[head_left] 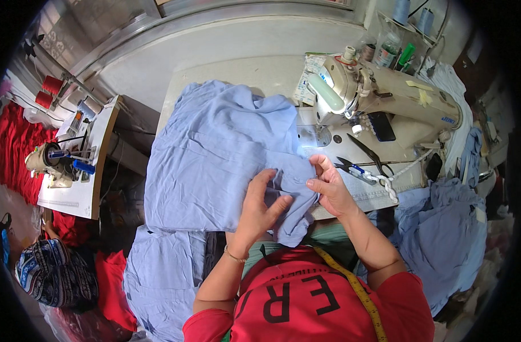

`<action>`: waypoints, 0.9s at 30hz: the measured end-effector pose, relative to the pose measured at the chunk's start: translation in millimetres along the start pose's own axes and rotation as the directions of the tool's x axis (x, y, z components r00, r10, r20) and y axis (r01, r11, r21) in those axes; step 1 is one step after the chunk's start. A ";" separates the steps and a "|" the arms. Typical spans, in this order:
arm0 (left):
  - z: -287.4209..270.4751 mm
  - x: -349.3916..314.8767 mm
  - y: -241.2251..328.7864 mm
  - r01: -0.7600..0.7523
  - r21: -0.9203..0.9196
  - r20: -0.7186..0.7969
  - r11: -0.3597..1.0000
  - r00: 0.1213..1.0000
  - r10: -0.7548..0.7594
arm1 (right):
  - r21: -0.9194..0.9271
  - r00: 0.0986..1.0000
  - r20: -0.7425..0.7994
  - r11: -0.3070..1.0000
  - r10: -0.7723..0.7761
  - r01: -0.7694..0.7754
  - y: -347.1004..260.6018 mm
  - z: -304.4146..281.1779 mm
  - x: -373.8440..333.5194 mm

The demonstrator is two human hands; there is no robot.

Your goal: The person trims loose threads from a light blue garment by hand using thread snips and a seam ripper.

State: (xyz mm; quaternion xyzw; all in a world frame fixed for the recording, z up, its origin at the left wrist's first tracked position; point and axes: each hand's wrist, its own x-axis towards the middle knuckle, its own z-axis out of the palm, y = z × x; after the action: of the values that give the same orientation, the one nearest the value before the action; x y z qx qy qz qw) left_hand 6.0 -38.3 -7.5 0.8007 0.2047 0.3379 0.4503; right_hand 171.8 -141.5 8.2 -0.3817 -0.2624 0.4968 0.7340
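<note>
A light blue garment (209,154) lies bunched and wrinkled over the sewing table, with part of it hanging off the near edge. My right hand (331,188) pinches the garment's right edge between thumb and fingers, just in front of the lit needle area. On the cloth to its left rests my left hand (257,208), thumb and fingers apart around a fold. Beyond my right hand stands a cream sewing machine (380,85); its lamp shines on the metal plate (314,137). The garment's exact part under my fingers is hard to make out.
Dark scissors (371,154), blue-handled snips (351,166), a white braided cord (388,188) and a black phone (381,126) lie right of the garment. More blue cloth (442,233) is heaped at the right. A second machine (49,162) stands on a table at the left.
</note>
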 end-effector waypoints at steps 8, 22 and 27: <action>26.3 -13.2 29.2 -0.144 0.152 0.043 0.978 0.989 0.139 | -0.087 0.999 -0.042 0.996 0.005 -0.009 -27.1 34.7 -6.4; 16.3 -11.6 16.5 0.201 -0.276 0.146 0.940 0.975 -0.166 | -0.660 0.952 0.267 0.748 0.152 0.066 -34.3 77.9 2.0; 3.8 -24.4 -13.4 0.454 -0.741 0.189 0.496 0.848 -0.494 | -0.723 0.952 0.232 0.690 0.200 0.031 -32.7 80.9 21.1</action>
State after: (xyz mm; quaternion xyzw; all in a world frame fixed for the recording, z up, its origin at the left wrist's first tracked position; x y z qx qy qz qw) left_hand -8.4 -49.1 -29.1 0.4384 0.2652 0.2741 0.8139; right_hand 135.1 -104.7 81.4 -0.5722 -0.5230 0.4387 0.4546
